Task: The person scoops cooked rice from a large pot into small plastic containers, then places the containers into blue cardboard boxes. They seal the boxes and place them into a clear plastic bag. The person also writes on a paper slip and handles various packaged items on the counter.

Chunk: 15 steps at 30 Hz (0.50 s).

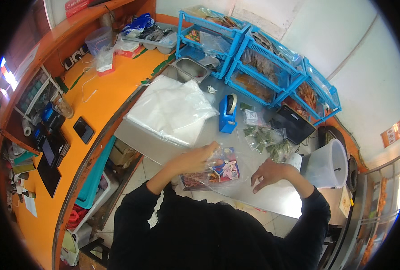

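Note:
A clear plastic bag [200, 181] with brown food pieces and a colourful printed card [227, 164] lies at the near edge of the metal table. My left hand [194, 159] is closed on the upper part of this bag, its fingertips pinching the film. To the right of the bag hovers my right hand [272, 173], its fingers loosely bent and apart, with nothing seen in them. Beyond my hands stands a blue tape dispenser [227, 118]. Small clear bags of green leaves [259, 138] lie to its right.
A stack of clear plastic bags [170, 108] covers the table's left part. Blue tiered baskets [265, 67] of packets and a steel tray [191, 69] line the back. A black tablet [292, 124] and a translucent bucket [328, 164] stand right. The orange counter [105, 94] holds a phone [83, 130].

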Motion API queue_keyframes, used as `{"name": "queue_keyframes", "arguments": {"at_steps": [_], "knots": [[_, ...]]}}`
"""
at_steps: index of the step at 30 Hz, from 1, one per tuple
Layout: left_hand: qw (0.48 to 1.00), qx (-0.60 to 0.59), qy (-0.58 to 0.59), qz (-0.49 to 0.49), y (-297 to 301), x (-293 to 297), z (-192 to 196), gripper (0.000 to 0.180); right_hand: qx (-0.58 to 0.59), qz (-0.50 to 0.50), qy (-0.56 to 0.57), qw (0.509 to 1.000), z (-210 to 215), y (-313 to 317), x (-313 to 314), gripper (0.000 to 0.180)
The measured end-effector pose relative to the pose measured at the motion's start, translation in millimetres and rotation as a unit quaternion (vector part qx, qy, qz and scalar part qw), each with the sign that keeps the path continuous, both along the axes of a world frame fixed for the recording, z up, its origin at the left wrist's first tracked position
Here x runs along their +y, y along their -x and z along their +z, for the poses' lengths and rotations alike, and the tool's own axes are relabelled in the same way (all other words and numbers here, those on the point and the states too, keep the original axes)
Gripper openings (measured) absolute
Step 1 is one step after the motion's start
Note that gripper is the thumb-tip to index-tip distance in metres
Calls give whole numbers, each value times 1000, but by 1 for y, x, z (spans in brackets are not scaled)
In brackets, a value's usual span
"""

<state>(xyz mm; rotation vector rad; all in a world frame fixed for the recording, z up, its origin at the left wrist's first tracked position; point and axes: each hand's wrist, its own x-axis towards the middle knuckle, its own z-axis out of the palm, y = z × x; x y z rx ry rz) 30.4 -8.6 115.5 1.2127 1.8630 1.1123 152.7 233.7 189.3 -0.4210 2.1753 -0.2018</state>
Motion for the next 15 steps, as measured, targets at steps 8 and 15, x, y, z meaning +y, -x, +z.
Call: {"name": "queue_keyframes", "arguments": {"at_steps": [8,15], "knots": [[986,147,-76,17,-23,14,-47,43,220,32,70,972,71,-21,-21,11],[958,-103,-263,39,18,-27,49,31,269,-35,36,962,90,1,-11,15]]}}
